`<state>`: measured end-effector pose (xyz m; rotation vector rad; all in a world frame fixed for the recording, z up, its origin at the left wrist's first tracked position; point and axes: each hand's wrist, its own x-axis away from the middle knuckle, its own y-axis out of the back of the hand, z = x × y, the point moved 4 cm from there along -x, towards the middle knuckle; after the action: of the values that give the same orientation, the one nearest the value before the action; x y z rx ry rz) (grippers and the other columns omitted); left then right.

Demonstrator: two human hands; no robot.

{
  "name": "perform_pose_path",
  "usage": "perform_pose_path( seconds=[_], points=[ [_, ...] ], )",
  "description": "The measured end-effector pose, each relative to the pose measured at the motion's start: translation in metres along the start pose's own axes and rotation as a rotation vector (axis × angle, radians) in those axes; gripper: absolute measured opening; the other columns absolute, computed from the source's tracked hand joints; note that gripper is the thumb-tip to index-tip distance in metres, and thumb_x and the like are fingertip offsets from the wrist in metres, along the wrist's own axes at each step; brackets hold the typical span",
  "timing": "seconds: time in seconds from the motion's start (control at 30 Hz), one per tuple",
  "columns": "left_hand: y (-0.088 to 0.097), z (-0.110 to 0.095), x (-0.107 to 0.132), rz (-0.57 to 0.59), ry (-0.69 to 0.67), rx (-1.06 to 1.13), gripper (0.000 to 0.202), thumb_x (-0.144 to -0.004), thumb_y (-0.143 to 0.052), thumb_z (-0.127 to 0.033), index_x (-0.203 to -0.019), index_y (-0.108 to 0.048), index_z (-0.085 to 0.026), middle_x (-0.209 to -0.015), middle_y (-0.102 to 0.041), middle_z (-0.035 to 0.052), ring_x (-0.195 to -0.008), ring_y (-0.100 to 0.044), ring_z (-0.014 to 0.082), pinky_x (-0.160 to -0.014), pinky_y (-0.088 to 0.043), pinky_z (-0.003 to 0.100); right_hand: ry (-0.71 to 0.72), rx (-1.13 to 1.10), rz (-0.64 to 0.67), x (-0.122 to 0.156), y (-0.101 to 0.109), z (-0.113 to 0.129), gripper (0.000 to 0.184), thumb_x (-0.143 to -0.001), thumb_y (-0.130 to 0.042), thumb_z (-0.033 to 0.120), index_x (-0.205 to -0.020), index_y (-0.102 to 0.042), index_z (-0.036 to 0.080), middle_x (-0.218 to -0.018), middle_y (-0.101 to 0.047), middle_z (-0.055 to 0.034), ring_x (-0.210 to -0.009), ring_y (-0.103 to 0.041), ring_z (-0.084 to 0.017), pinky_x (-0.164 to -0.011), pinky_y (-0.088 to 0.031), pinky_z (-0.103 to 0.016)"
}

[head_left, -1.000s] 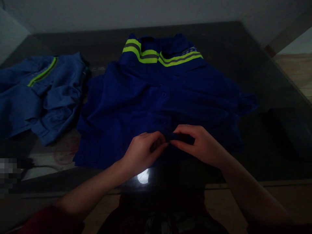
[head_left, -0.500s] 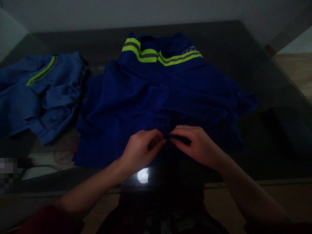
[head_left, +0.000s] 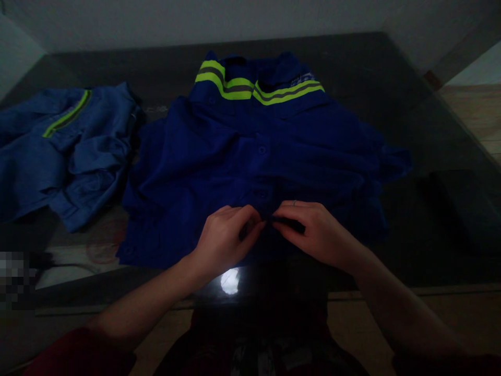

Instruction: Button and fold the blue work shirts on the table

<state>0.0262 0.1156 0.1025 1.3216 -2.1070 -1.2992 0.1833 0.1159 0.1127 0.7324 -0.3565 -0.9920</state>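
Note:
A dark blue work shirt [head_left: 242,151] with yellow-green reflective stripes lies spread on a dark table, collar away from me. My left hand [head_left: 225,240] and my right hand [head_left: 317,232] meet at the shirt's front placket near its lower edge. Both pinch the fabric there, fingertips almost touching. A ring shows on my right hand. Buttons run up the shirt's middle line above my hands.
A second, lighter blue garment [head_left: 66,146] with a reflective stripe lies crumpled at the left. The dark glass table [head_left: 391,94] reflects a bright light spot [head_left: 230,281] near its front edge. A wall stands behind; wooden floor [head_left: 477,115] shows at the right.
Both hands have stayed at the placket, shifting slightly up and closer together. The fold of cloth in my right fingers looks flatter. The shirt has not moved.

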Motion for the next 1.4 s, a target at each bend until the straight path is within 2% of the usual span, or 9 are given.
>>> perform_pose_path(
  seconds=[0.27, 0.4, 0.47, 0.6, 0.77, 1.0, 1.2, 1.4],
  points=[
    [0.001, -0.001, 0.001, -0.029, -0.054, -0.024, 0.016, -0.088, -0.05, -0.023, -0.072, -0.05, -0.018, -0.06, -0.057, -0.0033, -0.056, -0.053, 0.0107, -0.056, -0.037, 0.023, -0.003, -0.051, -0.046, 0.001, 0.001, 0.001, 0.014, -0.083, -0.058, 0.013, -0.092, -0.068, 0.018, -0.088, -0.069, -0.0037, -0.082, -0.063, -0.017, -0.074, -0.047, -0.027],
    [0.002, 0.0, 0.001, -0.046, -0.037, -0.006, 0.016, -0.087, -0.05, -0.022, -0.072, -0.049, -0.018, -0.06, -0.056, -0.0037, -0.056, -0.053, 0.0105, -0.056, -0.037, 0.022, -0.027, -0.104, -0.066, 0.001, 0.003, 0.002, 0.016, -0.082, -0.063, 0.02, -0.097, -0.068, 0.02, -0.092, -0.07, -0.0038, -0.083, -0.064, -0.017, -0.074, -0.048, -0.027],
    [0.003, 0.0, 0.0, -0.053, -0.022, 0.017, 0.015, -0.087, -0.051, -0.021, -0.071, -0.049, -0.018, -0.059, -0.056, -0.004, -0.056, -0.053, 0.0102, -0.056, -0.038, 0.022, -0.057, -0.144, -0.047, 0.001, 0.005, 0.002, 0.014, -0.086, -0.059, 0.027, -0.092, -0.069, 0.019, -0.089, -0.07, -0.0032, -0.079, -0.064, -0.016, -0.071, -0.048, -0.026],
    [0.003, 0.002, -0.001, -0.027, 0.035, 0.083, 0.015, -0.086, -0.052, -0.021, -0.071, -0.05, -0.018, -0.06, -0.057, -0.0044, -0.057, -0.054, 0.0097, -0.057, -0.039, 0.021, -0.167, -0.194, -0.031, 0.0, 0.005, -0.002, 0.036, -0.095, -0.042, 0.034, -0.074, -0.065, 0.015, -0.069, -0.065, -0.0012, -0.064, -0.059, -0.013, -0.057, -0.043, -0.022],
    [0.001, 0.004, -0.002, 0.0, 0.103, 0.2, 0.013, -0.086, -0.054, -0.02, -0.073, -0.052, -0.018, -0.06, -0.057, -0.0054, -0.055, -0.053, 0.0077, -0.053, -0.038, 0.019, -0.206, -0.298, -0.057, -0.003, 0.003, -0.007, 0.02, -0.089, -0.051, 0.025, -0.084, -0.068, 0.017, -0.08, -0.069, -0.0015, -0.073, -0.062, -0.014, -0.064, -0.045, -0.023],
    [-0.001, 0.003, 0.0, -0.008, 0.054, 0.169, 0.01, -0.085, -0.054, -0.019, -0.075, -0.054, -0.018, -0.062, -0.059, -0.0043, -0.058, -0.056, 0.0092, -0.056, -0.041, 0.02, -0.275, -0.458, 0.02, -0.006, -0.002, -0.01, 0.009, -0.08, -0.062, 0.021, -0.083, -0.069, 0.017, -0.079, -0.07, -0.0018, -0.073, -0.064, -0.015, -0.065, -0.048, -0.024],
    [-0.001, 0.001, 0.0, 0.008, 0.0, 0.183, 0.008, -0.086, -0.052, -0.016, -0.079, -0.056, -0.018, -0.066, -0.062, -0.0037, -0.062, -0.059, 0.0103, -0.059, -0.044, 0.021, -0.296, -0.459, 0.012, -0.005, -0.002, -0.012, 0.008, -0.076, -0.068, 0.025, -0.075, -0.068, 0.017, -0.071, -0.068, -0.0004, -0.068, -0.063, -0.014, -0.062, -0.046, -0.024],
    [-0.004, 0.003, 0.0, 0.073, 0.079, 0.377, 0.009, -0.088, -0.052, -0.013, -0.081, -0.057, -0.018, -0.068, -0.065, -0.0057, -0.061, -0.061, 0.0071, -0.055, -0.044, 0.015, -0.278, -0.392, -0.057, -0.002, -0.002, -0.011, 0.007, -0.075, -0.07, 0.022, -0.073, -0.067, 0.017, -0.072, -0.067, 0.0, -0.067, -0.062, -0.014, -0.061, -0.045, -0.024]
  ],
)
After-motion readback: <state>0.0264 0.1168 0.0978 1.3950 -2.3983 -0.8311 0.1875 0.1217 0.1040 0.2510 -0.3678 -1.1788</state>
